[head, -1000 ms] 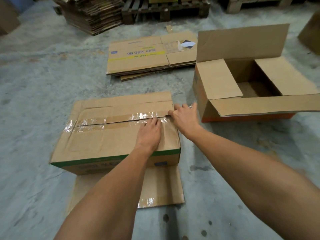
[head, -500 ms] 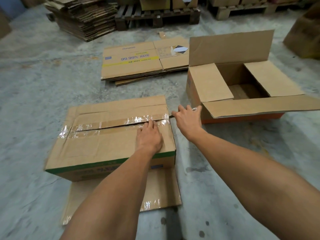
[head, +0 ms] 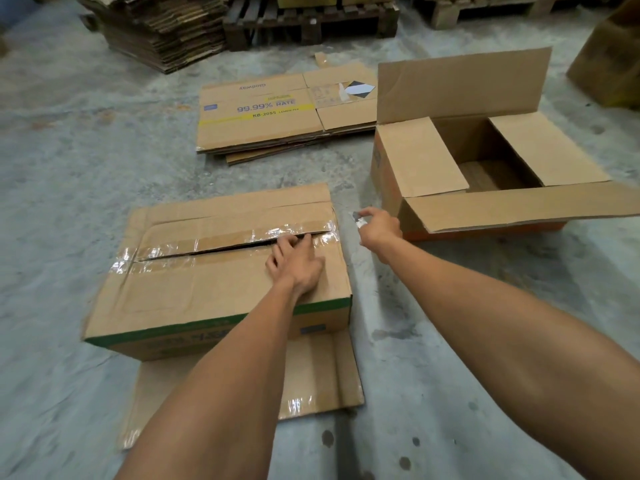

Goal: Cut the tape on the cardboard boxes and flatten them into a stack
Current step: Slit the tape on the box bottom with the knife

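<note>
A taped cardboard box with a green stripe lies on the concrete floor in front of me. Its clear tape is split along the top seam, which gapes slightly. My left hand rests on the near flap with fingertips at the seam's right end. My right hand hovers off the box's right edge, closed on a small metallic cutter. A flattened stack with yellow print lies beyond.
An open box with an orange base and raised flaps stands at right, close to my right hand. A flat cardboard sheet lies under the taped box. A tall pile of flattened cardboard and wooden pallets sit at the back.
My right hand drew the cutter off the seam's right end and away from the box. The seam has opened wider. My left hand's fingers slid to the slit.
</note>
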